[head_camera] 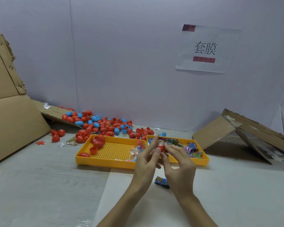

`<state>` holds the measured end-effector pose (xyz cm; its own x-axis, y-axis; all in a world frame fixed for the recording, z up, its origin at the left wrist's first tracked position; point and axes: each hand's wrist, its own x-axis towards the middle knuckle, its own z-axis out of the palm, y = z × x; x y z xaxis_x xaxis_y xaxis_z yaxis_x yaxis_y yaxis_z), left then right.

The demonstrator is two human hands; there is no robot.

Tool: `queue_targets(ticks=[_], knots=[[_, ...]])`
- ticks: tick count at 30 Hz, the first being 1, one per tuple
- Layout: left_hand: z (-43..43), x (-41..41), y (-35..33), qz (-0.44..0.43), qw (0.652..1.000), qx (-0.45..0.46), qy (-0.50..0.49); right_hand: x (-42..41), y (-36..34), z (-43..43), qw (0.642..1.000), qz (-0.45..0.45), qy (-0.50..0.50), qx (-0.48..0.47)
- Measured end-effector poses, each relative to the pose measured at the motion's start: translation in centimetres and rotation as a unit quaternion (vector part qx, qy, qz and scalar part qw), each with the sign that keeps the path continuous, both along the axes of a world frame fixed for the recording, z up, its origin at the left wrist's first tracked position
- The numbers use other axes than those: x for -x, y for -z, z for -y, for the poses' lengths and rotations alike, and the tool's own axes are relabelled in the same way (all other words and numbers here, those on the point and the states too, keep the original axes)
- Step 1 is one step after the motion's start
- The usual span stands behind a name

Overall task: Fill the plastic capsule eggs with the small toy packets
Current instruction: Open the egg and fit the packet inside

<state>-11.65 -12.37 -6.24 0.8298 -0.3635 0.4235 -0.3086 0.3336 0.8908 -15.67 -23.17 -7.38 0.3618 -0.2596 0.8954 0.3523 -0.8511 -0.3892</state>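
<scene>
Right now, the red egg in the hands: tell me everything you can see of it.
The red egg looks like a glossy plastic capsule half, open end up, with a printed packet poking from its mouth. No cap half shows on it. It is held roughly upright in the air, pinched between fingertips of the left hand and right hand, in front of where the left yellow tray meets the right yellow tray. Blur hides finer detail.

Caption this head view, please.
Left hand and right hand hold a red plastic capsule egg over yellow perforated plastic trays; red and blue eggs behind.
</scene>
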Motion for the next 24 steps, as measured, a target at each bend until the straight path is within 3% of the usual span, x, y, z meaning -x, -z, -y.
queue_targets(ticks=[9,18,24], knots=[[-0.4,-0.1,-0.1,-0.040,0.998,0.035,0.018,-0.1,0.2,0.4,0.999,-0.008,-0.040,-0.003],[-0.3,-0.3,0.2,-0.012,1.000,0.013,-0.009,0.2,-0.5,0.7,0.984,-0.036,-0.097,-0.144],[-0.4,-0.6,0.3,0.017,0.999,-0.027,-0.033,0.1,-0.4,1.1,0.994,-0.034,-0.071,-0.072]])
